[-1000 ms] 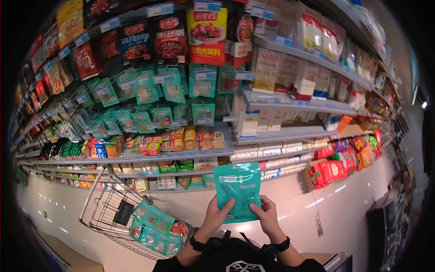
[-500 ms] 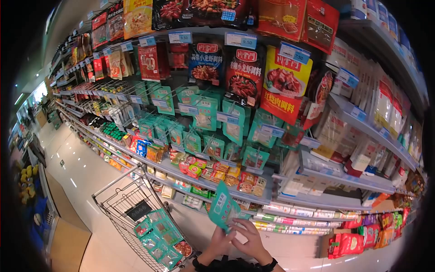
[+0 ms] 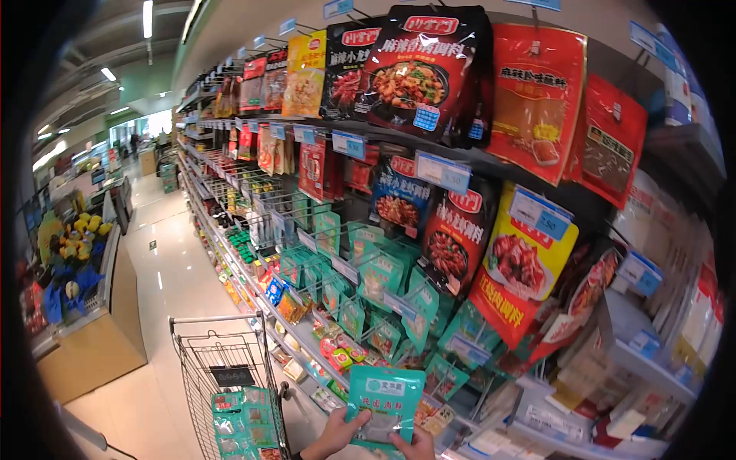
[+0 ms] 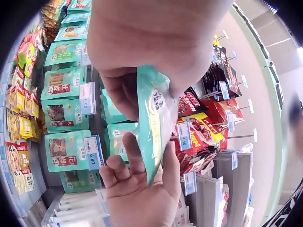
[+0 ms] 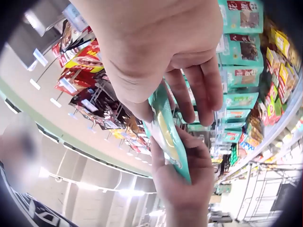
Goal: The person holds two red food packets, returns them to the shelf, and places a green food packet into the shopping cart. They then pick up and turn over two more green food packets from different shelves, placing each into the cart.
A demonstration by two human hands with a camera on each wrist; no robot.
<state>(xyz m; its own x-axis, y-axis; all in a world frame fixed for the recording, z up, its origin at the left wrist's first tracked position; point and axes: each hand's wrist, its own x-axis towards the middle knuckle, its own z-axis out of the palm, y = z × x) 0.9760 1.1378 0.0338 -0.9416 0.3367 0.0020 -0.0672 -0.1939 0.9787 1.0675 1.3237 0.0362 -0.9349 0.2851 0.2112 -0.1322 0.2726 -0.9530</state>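
Green packet (image 3: pixel 389 402) flipped from small-print back to labelled front, up before shelves (image 3: pixel 627 316); left hand (image 3: pixel 334 435) pinches left side, thumb over front; right hand (image 3: pixel 418 445) pinches lower right edge, fingers loosely spread; likely inspection, packet not yet in cart (image 3: pixel 232 376)

Glossy pale floor (image 3: pixel 172 261) under strip lights (image 3: pixel 148 19), grey shelving (image 3: pixel 682 149) alongside
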